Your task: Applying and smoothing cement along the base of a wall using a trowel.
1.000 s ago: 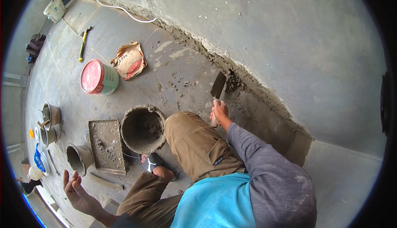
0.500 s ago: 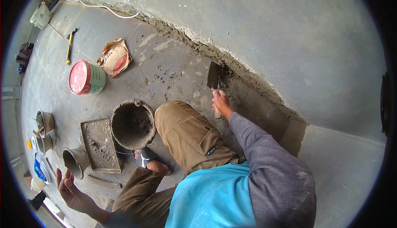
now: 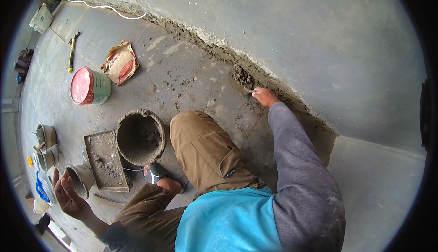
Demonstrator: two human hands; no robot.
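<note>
A squatting worker's left hand (image 3: pixel 68 195) hung open, palm up, beside a flat mortar tray (image 3: pixel 106 160) and round bucket (image 3: pixel 140 136). Farther off, the right hand (image 3: pixel 264 97) gripped a loaded trowel (image 3: pixel 242 82), blade pointing left along the wall-floor joint (image 3: pixel 200 39).

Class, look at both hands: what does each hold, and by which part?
The right hand holds a mortar-loaded trowel by its handle; the left hand is open, holding nothing.

a single head-worn fisheye view looks steeply down from close above the crouching person, facing the grey concrete floor (image 3: pixel 191 76) and wall base far right.
</note>
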